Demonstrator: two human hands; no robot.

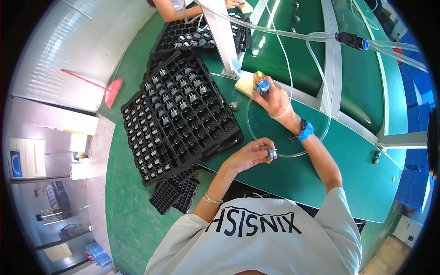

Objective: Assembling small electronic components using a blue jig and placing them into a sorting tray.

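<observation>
My left hand point(245, 156) is closed around a small dark grey cylindrical part point(270, 153) with a thin light pin, held above the green table point(220, 160). In my right hand point(277, 101) is a small bottle point(261, 85) with a blue label and an orange-yellow top. That bottle is upright, right beside a pale yellow sponge block point(245, 85). A clear tube point(295, 155) curves round between my hands. To the left, a black compartment tray point(229, 139) holds several small parts with light shafts, its near-right compartments bare.
Another black tray point(145, 181) with white-tipped parts lies under the first. Several smaller trays point(164, 198) sit lower down. A white post point(219, 36) and a hose with a black connector point(350, 40) cross the far side. Another person's arm point(172, 11) is beyond the post.
</observation>
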